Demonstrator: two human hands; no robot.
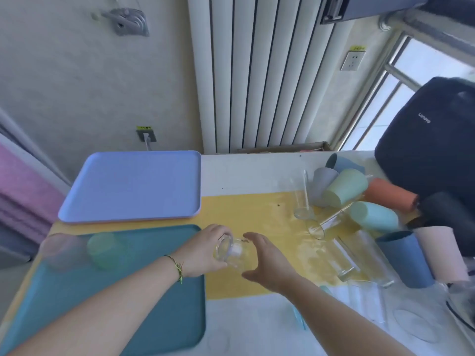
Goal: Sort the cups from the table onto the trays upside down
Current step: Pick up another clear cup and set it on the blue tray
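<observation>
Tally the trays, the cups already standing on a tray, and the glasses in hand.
Trays: 2, lilac tray and teal tray.
Cups on the teal tray: 2, green cup and pale cup.
Glass in the left hand: 1.
Total: 5.

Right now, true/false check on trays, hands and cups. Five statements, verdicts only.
1. The lavender tray lies beyond the teal tray. True.
2. The green cup stands on the lavender tray. False: it stands on the teal tray.
3. The left hand grips a clear glass. True.
4. The right hand grips a plastic cup. False: it is open beside the clear glass.
5. Every plastic cup is already on a tray. False: a pile of cups lies at the table's right.
</observation>
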